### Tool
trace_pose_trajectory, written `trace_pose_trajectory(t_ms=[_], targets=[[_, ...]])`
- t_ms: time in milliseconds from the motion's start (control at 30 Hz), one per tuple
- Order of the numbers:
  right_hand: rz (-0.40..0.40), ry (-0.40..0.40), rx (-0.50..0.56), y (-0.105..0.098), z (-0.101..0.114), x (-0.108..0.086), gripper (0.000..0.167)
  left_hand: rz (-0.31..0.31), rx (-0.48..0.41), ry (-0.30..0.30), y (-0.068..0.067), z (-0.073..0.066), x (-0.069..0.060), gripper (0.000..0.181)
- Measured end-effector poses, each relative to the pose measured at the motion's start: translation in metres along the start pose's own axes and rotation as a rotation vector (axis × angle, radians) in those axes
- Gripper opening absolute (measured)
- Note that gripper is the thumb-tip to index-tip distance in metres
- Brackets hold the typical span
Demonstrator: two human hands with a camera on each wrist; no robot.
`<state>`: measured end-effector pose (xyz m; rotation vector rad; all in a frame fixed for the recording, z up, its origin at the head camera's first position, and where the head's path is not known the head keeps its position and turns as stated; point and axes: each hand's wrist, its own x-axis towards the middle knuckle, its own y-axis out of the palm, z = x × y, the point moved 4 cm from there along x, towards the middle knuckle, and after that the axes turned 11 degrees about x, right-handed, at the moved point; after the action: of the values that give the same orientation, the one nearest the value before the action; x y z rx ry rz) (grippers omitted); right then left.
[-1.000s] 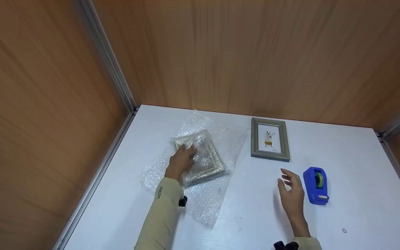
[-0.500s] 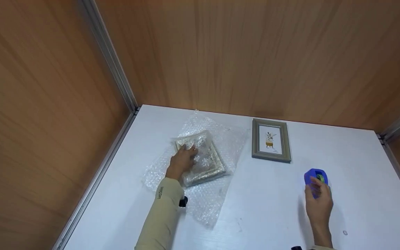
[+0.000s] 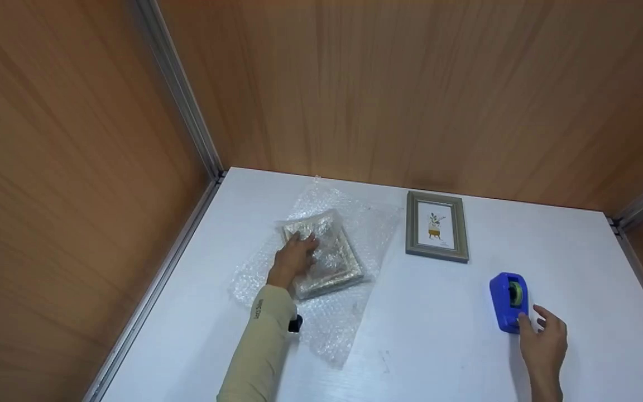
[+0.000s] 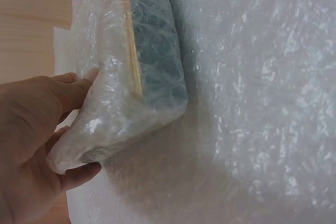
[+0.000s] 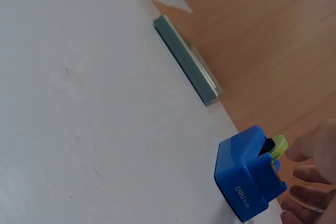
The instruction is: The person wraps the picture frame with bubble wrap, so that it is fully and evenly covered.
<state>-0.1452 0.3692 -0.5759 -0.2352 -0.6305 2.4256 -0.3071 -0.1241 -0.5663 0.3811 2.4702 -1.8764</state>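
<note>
A picture frame wrapped in bubble wrap [image 3: 339, 258] lies left of the middle of the table in the head view. My left hand [image 3: 292, 258] is on its top left part, and in the left wrist view the thumb and fingers hold a folded flap of the bubble wrap [image 4: 107, 114]. A blue tape dispenser [image 3: 503, 304] with a green roll stands at the right. Beside its near end is my right hand [image 3: 546, 340], thumb and fingers apart and loosely bent. Whether the thumb touches the dispenser or its tape, I cannot tell.
A grey-green picture frame [image 3: 437, 226] with a plant print lies face up near the back edge of the white table [image 3: 422, 335]. The loose bubble wrap sheet [image 3: 327, 335] spreads under the wrapped frame. Wooden panels [image 3: 399, 95] rise behind and at the sides.
My right hand has moved right, from left of the tape dispenser, across it, to its near right side. The left hand has stayed on the wrapped frame.
</note>
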Motion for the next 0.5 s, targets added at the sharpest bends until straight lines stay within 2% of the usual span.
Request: trace_pose_trajectory(t_ms=[233, 500], targets=[[0.093, -0.003, -0.061, 0.0011, -0.0029, 0.0044, 0.050, 0.002, -0.049, -0.030, 0.0009, -0.0006, -0.0024, 0.057], [0.151, 0.003, -0.124, 0.0015, 0.0006, 0.0062, 0.050, 0.015, -0.003, -0.005, 0.0012, -0.0005, -0.0017, 0.056]])
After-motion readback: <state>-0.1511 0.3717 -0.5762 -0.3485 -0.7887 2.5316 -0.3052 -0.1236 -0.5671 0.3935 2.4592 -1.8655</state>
